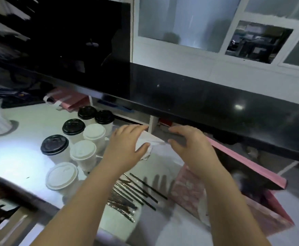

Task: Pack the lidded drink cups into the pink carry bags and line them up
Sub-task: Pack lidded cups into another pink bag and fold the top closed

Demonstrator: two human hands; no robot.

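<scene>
White counter (20, 153) beneath black shelf (198, 96). Left hand (127, 144) pinching crumpled white piece (149, 139); right hand (189, 144) beside it, fingers loosely spread. Open pink carry bag (189, 189) under right forearm, lidded cups (74, 151) clustered at left, black straws (138, 190) between.

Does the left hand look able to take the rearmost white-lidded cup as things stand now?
Probably not at once: the left hand grips a white sheet. The rearmost white-lidded cup stands close beside it, nothing between, so once freed it should reach.
</scene>
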